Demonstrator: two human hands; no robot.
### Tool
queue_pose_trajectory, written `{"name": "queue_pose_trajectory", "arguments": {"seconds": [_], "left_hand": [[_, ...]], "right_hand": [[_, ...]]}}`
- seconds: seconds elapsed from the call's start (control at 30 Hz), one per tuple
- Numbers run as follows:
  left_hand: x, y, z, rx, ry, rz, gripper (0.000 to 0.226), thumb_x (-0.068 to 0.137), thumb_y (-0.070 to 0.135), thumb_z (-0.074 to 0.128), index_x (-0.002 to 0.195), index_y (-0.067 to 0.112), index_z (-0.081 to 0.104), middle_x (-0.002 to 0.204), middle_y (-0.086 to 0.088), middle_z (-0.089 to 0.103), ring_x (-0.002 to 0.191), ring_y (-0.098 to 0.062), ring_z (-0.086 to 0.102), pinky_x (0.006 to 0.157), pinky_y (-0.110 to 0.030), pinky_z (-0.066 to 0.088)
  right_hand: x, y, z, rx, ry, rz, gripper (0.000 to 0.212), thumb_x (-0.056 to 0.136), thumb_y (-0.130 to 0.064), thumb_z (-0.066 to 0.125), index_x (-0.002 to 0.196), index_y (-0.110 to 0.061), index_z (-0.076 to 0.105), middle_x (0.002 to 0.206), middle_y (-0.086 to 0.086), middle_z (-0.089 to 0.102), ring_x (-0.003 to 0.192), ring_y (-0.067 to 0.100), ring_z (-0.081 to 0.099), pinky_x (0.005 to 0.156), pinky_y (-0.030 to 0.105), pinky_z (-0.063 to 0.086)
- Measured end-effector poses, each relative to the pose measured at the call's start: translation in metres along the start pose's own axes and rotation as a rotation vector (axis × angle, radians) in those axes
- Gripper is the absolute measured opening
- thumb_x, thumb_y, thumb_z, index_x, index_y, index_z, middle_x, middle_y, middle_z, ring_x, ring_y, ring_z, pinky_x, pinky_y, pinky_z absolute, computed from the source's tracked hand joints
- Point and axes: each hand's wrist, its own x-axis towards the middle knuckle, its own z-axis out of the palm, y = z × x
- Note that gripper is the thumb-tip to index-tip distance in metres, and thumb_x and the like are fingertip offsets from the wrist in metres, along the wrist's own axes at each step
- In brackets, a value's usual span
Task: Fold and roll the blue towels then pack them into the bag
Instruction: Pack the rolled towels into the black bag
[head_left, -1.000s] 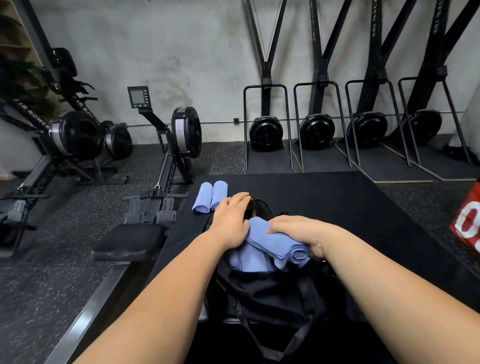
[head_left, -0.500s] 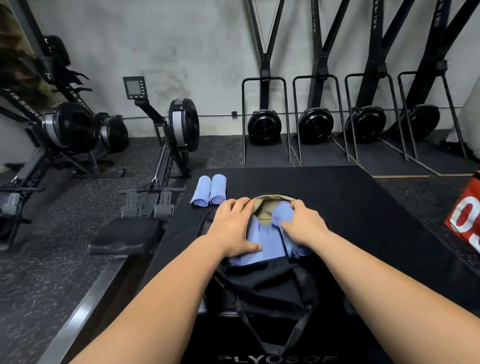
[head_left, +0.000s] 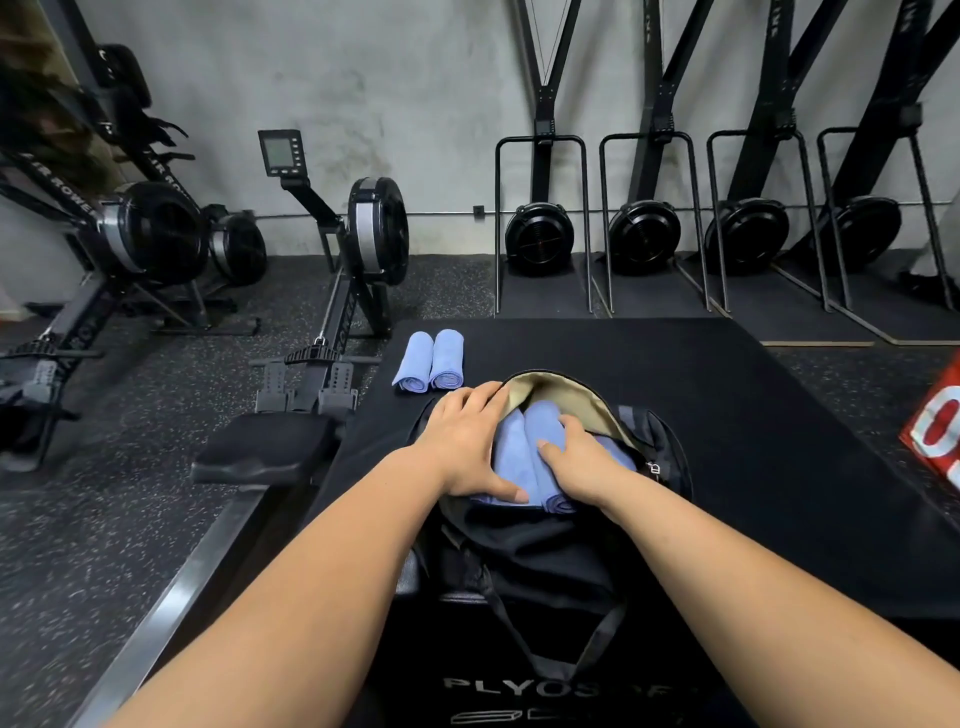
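Right grip (head_left: 576, 457) round rolled towel (head_left: 539, 423) (inside bag (head_left: 545, 561))

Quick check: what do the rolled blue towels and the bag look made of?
Rolled blue towels: soft matte cloth, probably microfibre; fuzzy, no shine, rounded rolls. Bag: black woven synthetic, possibly nylon; slight sheen, slack folds. Its lining: smooth tan fabric.

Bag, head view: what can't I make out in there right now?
- Towel count in the bag: the left hand and right hand cover the towels, so any rolls beneath are hidden.
- Bag depth: the towels and hands block the space below the lining.
- Red object: cut off by the right edge.
- Box print: partly hidden by the strap.
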Motion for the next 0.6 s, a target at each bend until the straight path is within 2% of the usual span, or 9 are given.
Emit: {"name": "queue_pose_trajectory", "arguments": {"seconds": [0.1, 0.2, 0.3, 0.4, 0.5, 0.57, 0.6], "left_hand": [[-0.003, 0.003, -0.003, -0.003, -0.027, 0.0, 0.146, 0.055, 0.083, 0.08, 0.165, 0.021, 0.006, 0.168, 0.005, 0.012, 0.152, -0.03, 0.018, 0.127, -0.047, 0.02], [-0.004, 0.005, -0.004, -0.021, -0.038, -0.004, 0.142, 0.054, 0.08, 0.083, 0.163, 0.022, 0.013, 0.167, 0.005, 0.014, 0.15, -0.03, 0.02, 0.126, -0.045, 0.02], [-0.006, 0.01, -0.004, -0.019, -0.042, 0.001, 0.137, 0.055, 0.078, 0.085, 0.161, 0.021, 0.018, 0.166, 0.004, 0.016, 0.15, -0.03, 0.022, 0.126, -0.043, 0.02], [-0.009, 0.012, -0.003, -0.022, -0.053, -0.002, 0.138, 0.058, 0.077, 0.084, 0.163, 0.02, 0.016, 0.169, 0.003, 0.014, 0.152, -0.03, 0.019, 0.127, -0.042, 0.017], [-0.009, 0.008, -0.004, -0.025, -0.073, -0.024, 0.139, 0.057, 0.081, 0.083, 0.163, 0.021, 0.015, 0.17, 0.004, 0.012, 0.153, -0.032, 0.018, 0.127, -0.045, 0.019], [-0.009, 0.006, -0.005, -0.017, -0.091, -0.03, 0.139, 0.055, 0.082, 0.082, 0.162, 0.021, 0.017, 0.17, 0.004, 0.012, 0.153, -0.033, 0.019, 0.126, -0.046, 0.021], [-0.009, 0.006, -0.006, -0.013, -0.097, -0.028, 0.138, 0.055, 0.082, 0.082, 0.161, 0.021, 0.018, 0.169, 0.003, 0.013, 0.152, -0.033, 0.02, 0.126, -0.047, 0.021]], "right_hand": [[-0.005, 0.006, -0.003, -0.211, 0.025, 0.04, 0.066, 0.107, -0.052, 0.033, 0.164, -0.021, 0.018, 0.156, 0.02, 0.03, 0.142, 0.041, 0.032, 0.112, 0.047, 0.033], [-0.015, 0.005, -0.003, -0.236, -0.032, 0.051, 0.063, 0.109, -0.049, 0.03, 0.162, -0.02, 0.016, 0.158, 0.025, 0.024, 0.139, 0.043, 0.04, 0.109, 0.048, 0.037], [-0.025, 0.004, 0.011, -0.301, -0.078, 0.038, 0.065, 0.111, -0.046, 0.027, 0.165, -0.017, 0.005, 0.167, 0.023, 0.016, 0.146, 0.041, 0.036, 0.114, 0.05, 0.035], [-0.023, 0.004, 0.012, -0.384, -0.03, 0.053, 0.075, 0.106, -0.061, 0.022, 0.166, -0.023, -0.003, 0.164, 0.019, 0.029, 0.146, 0.036, 0.038, 0.115, 0.053, 0.033], [-0.017, 0.004, -0.012, -0.496, -0.063, -0.011, 0.074, 0.104, -0.065, 0.014, 0.166, -0.025, 0.013, 0.163, 0.009, 0.04, 0.148, 0.032, 0.039, 0.114, 0.053, 0.031], [-0.016, 0.005, -0.03, -0.487, -0.115, -0.068, 0.068, 0.107, -0.06, 0.015, 0.16, -0.022, 0.032, 0.162, 0.007, 0.043, 0.145, 0.033, 0.043, 0.113, 0.049, 0.036], [-0.016, 0.008, -0.038, -0.478, -0.137, -0.105, 0.06, 0.109, -0.056, 0.019, 0.15, -0.021, 0.045, 0.157, 0.009, 0.049, 0.139, 0.035, 0.048, 0.11, 0.047, 0.039]]}}
